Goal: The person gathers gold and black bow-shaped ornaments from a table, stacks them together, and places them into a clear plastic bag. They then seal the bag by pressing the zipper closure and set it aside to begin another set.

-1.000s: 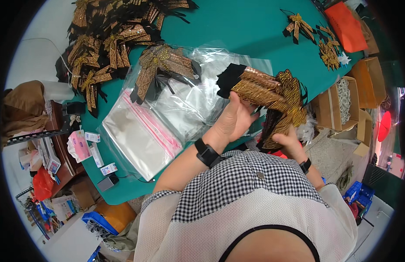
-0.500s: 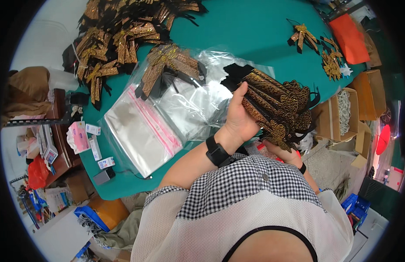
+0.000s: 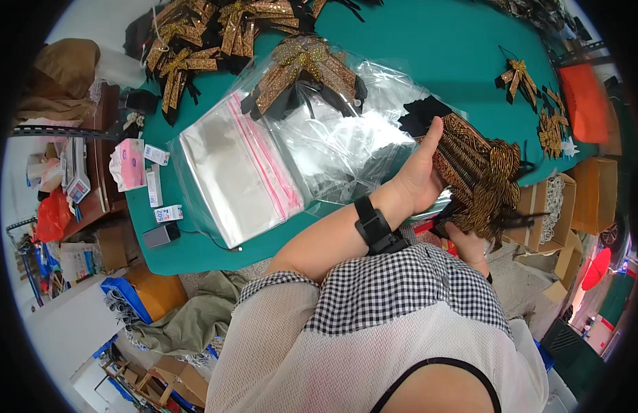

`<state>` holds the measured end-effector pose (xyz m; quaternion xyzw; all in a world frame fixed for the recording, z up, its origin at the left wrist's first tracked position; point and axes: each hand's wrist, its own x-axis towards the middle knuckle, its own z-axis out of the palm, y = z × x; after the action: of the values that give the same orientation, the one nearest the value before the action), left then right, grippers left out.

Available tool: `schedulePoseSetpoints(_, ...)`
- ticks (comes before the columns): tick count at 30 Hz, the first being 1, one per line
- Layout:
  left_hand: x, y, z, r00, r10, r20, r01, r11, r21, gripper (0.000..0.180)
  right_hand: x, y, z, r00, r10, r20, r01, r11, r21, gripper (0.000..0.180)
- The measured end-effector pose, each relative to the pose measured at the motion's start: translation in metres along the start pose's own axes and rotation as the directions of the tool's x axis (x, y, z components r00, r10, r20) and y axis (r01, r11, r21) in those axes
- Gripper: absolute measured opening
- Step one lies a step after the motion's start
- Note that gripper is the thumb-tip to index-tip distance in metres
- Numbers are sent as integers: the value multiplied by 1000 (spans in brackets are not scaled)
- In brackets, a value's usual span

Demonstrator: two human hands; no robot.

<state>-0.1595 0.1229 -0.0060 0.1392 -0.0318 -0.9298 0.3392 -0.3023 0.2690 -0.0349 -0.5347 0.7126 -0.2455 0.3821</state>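
Green bench (image 3: 429, 62) spans everything fwd of the hands. Stack of clear zip bags (image 3: 243, 165) lies flat, well left of left hand; more loose clear bags btwn. Bundle of gold/black bows (image 3: 480, 175) held off bench edge. Left hand (image 3: 418, 175) wrapped on bundle's left side, thumb up. Right hand (image 3: 470, 241) under it, fingers curled on lower end. Single bow (image 3: 515, 76) well fwd-right.

clear pink-striped bags (image 3: 240, 172) mid-table; small white boxes (image 3: 156, 184) (left edge); brown cartons (image 3: 594, 193) right.
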Motion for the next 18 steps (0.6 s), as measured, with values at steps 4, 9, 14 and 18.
schedulePoseSetpoints(4,-12,13,-6,992,-112,-62,128,917,378,62,8,-11,-5,985,169,-21,-95,648,755,55)
schedulePoseSetpoints(9,-49,29,-56,861,470,194,107,-539,836,61,14,8,-13,987,159,11,-75,401,913,68)
schedulePoseSetpoints(14,-53,49,-90,696,607,383,374,-762,529,47,11,10,-13,987,151,61,-105,302,948,64)
schedulePoseSetpoints(18,-53,57,-86,671,631,389,275,-698,661,35,9,3,-14,990,138,14,-58,318,946,67)
